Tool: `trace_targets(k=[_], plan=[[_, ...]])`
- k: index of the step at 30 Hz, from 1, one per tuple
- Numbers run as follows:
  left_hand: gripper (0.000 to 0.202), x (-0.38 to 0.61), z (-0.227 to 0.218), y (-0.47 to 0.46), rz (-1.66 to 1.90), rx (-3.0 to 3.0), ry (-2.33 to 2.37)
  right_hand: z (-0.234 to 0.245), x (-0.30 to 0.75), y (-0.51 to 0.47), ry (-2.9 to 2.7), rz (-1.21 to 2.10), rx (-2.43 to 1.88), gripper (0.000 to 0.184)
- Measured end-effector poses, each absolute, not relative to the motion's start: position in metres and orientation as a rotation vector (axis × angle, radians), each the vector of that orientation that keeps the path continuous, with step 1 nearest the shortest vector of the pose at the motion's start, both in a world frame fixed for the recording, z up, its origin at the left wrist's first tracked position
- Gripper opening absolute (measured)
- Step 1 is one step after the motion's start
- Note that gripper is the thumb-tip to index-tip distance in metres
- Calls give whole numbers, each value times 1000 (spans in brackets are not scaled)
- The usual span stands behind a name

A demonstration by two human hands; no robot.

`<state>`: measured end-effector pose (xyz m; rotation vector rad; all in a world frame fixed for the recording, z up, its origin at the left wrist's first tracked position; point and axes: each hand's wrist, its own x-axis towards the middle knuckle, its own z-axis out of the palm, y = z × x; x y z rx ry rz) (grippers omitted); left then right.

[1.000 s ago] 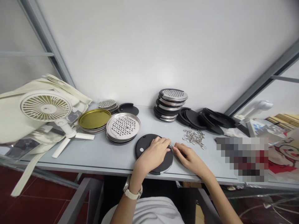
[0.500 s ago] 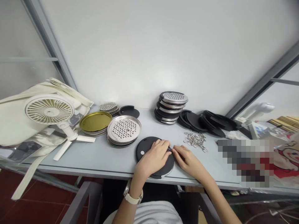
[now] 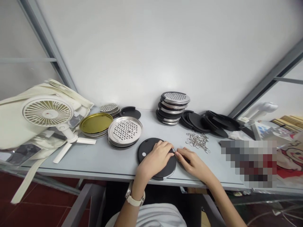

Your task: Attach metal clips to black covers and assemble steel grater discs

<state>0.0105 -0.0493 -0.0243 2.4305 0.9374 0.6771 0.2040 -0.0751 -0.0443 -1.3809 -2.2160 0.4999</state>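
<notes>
A round black disc (image 3: 147, 149) with a small white hole lies flat near the table's front edge. My left hand (image 3: 155, 159) rests on top of it, fingers curled at its right rim. My right hand (image 3: 193, 162) meets it there, thumb and forefinger pinched on a small metal clip (image 3: 173, 150) at the disc's edge. A loose pile of the same metal clips (image 3: 198, 141) lies just beyond my right hand.
On the grey table (image 3: 99, 157): a stack of perforated steel discs (image 3: 125, 130), gold trays (image 3: 96, 123), a stack of assembled discs (image 3: 174, 107), black discs (image 3: 205, 121), a white fan (image 3: 48, 112) on a cream bag at left.
Both hands stay at the disc's right rim with only slight finger movement. The view has shifted a little.
</notes>
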Motion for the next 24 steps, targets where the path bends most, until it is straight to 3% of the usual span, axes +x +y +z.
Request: trace_targets(k=[24], plan=[[11, 11, -24, -51, 648, 2485, 949, -45, 204, -75, -2214, 509, -1399, 33]])
